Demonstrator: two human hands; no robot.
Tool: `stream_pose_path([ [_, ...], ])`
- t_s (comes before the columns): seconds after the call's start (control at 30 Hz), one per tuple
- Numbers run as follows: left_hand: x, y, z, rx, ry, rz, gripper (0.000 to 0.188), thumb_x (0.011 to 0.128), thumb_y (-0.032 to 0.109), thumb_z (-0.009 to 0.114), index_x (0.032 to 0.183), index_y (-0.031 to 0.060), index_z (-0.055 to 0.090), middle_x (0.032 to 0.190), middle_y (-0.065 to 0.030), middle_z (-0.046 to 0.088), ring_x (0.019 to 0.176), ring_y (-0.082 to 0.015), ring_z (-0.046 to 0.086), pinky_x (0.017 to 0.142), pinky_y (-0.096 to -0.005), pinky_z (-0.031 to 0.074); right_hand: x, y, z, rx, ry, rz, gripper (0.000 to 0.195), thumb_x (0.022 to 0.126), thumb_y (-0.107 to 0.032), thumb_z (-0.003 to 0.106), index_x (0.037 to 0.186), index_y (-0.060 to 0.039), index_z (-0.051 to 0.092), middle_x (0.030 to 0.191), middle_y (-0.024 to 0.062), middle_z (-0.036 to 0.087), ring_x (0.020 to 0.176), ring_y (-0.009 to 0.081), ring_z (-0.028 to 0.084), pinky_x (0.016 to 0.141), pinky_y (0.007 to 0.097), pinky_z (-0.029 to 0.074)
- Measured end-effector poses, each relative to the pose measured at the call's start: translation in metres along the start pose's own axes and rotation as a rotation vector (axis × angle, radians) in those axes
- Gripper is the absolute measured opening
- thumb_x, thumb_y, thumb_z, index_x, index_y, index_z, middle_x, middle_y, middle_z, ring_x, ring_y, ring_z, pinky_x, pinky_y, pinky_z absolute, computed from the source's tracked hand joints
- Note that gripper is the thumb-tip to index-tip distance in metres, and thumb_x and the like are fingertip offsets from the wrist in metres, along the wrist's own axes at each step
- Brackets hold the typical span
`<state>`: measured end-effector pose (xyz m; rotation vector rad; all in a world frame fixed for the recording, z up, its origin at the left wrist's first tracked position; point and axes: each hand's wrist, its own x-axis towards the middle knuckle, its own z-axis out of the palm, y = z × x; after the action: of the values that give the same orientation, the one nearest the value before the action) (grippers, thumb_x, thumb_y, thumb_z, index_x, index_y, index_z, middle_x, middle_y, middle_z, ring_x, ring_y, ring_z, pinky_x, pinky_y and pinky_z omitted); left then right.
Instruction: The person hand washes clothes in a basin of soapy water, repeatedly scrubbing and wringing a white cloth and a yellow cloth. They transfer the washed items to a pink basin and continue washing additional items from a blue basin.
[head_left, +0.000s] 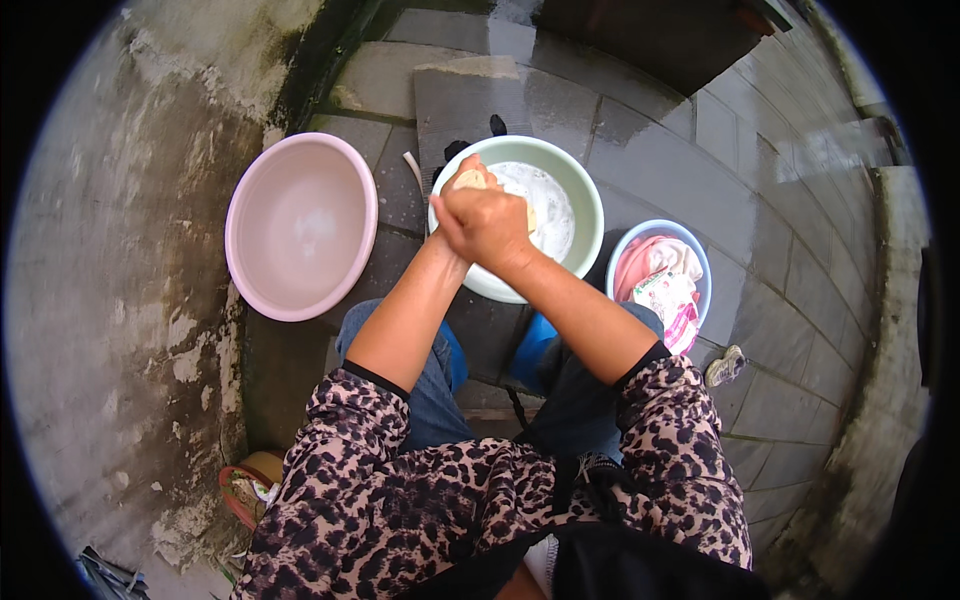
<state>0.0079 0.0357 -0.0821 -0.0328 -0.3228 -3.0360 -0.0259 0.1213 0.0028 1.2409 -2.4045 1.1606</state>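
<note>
My left hand (459, 176) and my right hand (491, 225) are pressed together over a pale green basin (589, 217), wrists crossing. Between them they grip a pale yellow item (471, 180), perhaps cloth; the fingers hide most of it. White suds (551, 210) float on the water in this basin. To the left, a pink basin (300, 229) holds cloudy water. On the right stands a small light blue basin (705, 262) with pink and white cloths (637, 259) and a printed packet (667, 296) in it.
A ridged grey board (457, 97) lies behind the green basin, with small black items (497, 125) at its edge. A stained wall (150, 300) rises at left. Wet paving slabs (652, 165) cover the ground. One shoe (726, 366) sits at right; a reddish pot (236, 499) stands lower left.
</note>
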Motion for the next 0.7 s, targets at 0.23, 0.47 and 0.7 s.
stream_pose_path([
  [0.23,0.000,0.001,0.101,0.095,0.271,-0.123,0.058,0.094,0.046,0.046,0.125,-0.0023,0.049,0.123,-0.0163,0.057,0.111,-0.0289,0.057,0.097,-0.0424,0.044,0.046,0.080,-0.025,0.898,0.191,0.665,0.045,0.093,-0.033,0.056,0.056,-0.0079,0.049,0.051,-0.0016,0.046,0.046,0.0120,0.038,0.047,0.0281,0.030],
  [0.47,0.006,0.006,0.081,0.440,0.428,0.246,0.032,0.094,0.035,0.054,0.109,0.0060,0.056,0.106,-0.0095,0.062,0.096,-0.0202,0.062,0.085,-0.0357,0.051,0.041,0.073,-0.056,1.354,0.003,0.761,0.027,0.091,-0.026,0.061,0.071,-0.0077,0.055,0.065,-0.0024,0.053,0.057,0.0056,0.045,0.052,0.0223,0.037],
  [0.7,0.007,0.014,0.077,0.486,0.461,0.327,0.036,0.095,0.036,0.051,0.114,0.0053,0.053,0.109,-0.0106,0.060,0.100,-0.0229,0.061,0.084,-0.0390,0.052,0.037,0.081,-0.041,1.414,-0.066,0.764,0.020,0.092,-0.023,0.059,0.086,-0.0047,0.061,0.078,0.0027,0.062,0.066,0.0090,0.056,0.060,0.0231,0.045],
])
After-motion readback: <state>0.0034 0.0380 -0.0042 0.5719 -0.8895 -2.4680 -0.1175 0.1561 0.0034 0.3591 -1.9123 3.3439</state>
